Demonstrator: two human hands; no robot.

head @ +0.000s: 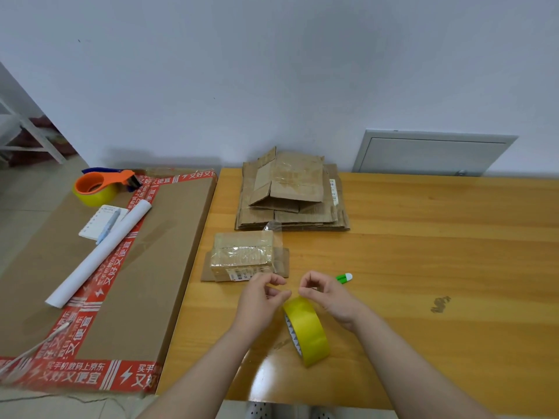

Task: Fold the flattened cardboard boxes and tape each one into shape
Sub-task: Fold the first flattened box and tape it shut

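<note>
Table [423, 267] front edge: left hand [260, 300], right hand [326, 297] pinch tape roll [308, 331].

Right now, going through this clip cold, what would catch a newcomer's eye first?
The left hand and right hand hover close together, fingers curled, over a yellow tape roll standing on edge on the wooden table; whether they pinch anything is unclear. Beyond them sits a small taped box, then a stack of flattened boxes by the wall.

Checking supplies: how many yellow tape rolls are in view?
2: a loose roll stands on the wooden table; a second roll sits in the orange dispenser on the big carton at left.
</note>
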